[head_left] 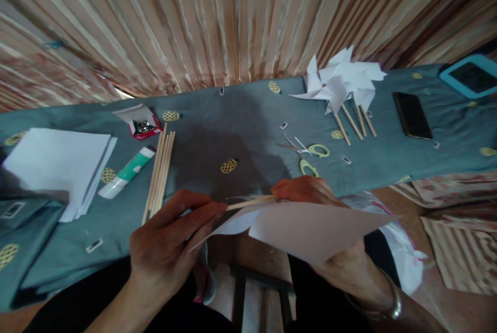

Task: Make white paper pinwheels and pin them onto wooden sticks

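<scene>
A sheet of white paper with curved blades, a paper pinwheel (306, 224), is held above my lap at the table's front edge. A thin wooden stick (250, 202) lies along its far side. My left hand (174, 234) is closed, pinching the stick's left end, with a paper edge against its fingers. On the other side, my right hand (305, 189) is closed around the pinwheel and the stick's right end; paper hides part of its palm. Finished-looking pinwheels (341, 79) on sticks lie together at the back right. Green-handled scissors (309, 159) rest open nearer to my right hand.
On the left are a stack of white paper (58, 162), a glue tube (128, 172), several wooden sticks (160, 172) and a red box (142, 125) of metal pins. A phone (412, 115) and a blue-framed tablet (471, 76) lie right. A striped curtain (217, 22) hangs behind the table.
</scene>
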The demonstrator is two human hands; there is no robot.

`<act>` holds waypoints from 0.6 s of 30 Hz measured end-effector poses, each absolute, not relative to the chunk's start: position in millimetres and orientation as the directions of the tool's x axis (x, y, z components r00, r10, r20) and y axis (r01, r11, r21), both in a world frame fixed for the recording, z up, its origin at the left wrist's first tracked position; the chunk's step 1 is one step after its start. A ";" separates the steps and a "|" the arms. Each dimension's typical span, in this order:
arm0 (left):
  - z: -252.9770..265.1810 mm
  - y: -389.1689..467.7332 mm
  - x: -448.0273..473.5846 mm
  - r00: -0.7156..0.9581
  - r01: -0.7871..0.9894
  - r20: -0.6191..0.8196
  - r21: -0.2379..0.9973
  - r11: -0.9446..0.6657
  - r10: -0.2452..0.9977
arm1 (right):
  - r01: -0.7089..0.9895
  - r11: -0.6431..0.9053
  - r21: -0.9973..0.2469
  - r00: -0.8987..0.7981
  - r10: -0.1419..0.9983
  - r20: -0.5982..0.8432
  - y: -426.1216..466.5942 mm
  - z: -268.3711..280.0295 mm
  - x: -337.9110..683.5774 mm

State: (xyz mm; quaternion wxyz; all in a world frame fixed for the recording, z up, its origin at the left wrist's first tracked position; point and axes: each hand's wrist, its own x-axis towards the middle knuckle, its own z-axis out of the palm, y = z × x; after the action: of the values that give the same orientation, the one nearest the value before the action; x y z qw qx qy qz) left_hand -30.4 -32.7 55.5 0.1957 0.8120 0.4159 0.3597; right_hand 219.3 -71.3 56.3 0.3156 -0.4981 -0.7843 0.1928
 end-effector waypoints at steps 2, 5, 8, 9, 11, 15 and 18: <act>52.8 -31.9 -29.8 0.383 0.538 0.429 0.616 -0.575 0.818 | 0.664 0.462 -0.588 -0.278 0.882 0.380 -68.0 58.8 217.7; 45.6 -27.5 -29.1 0.392 0.567 0.413 0.595 -0.569 0.822 | 0.700 0.490 -0.520 -0.279 0.858 0.432 -61.3 58.1 217.6; 36.4 -19.9 -26.6 0.395 0.554 0.397 0.617 -0.559 0.829 | 0.716 0.425 -0.554 -0.242 0.895 0.375 -52.0 52.6 220.6; 33.2 -17.1 -25.4 0.400 0.532 0.391 0.637 -0.558 0.829 | 0.707 0.395 -0.587 -0.230 0.913 0.337 -48.2 50.8 222.0; 27.4 -11.3 -22.8 0.415 0.497 0.356 0.682 -0.536 0.837 | 0.691 0.325 -0.645 -0.219 0.945 0.242 -39.9 48.8 224.4; 19.2 -0.7 -20.8 0.427 0.465 0.272 0.752 -0.467 0.862 | 0.685 0.212 -0.697 -0.206 0.974 0.093 -23.1 51.5 227.3; 17.0 4.8 -22.7 0.444 0.482 0.183 0.776 -0.406 0.877 | 0.707 0.163 -0.688 -0.196 0.980 0.031 -11.0 57.3 229.1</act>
State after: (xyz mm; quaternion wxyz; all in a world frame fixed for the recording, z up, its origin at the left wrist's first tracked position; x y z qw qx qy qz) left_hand -22.7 4.8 17.0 0.3294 0.7833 0.4339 0.2994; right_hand 229.1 -11.0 57.3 0.2462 -0.5844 -0.7218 0.2773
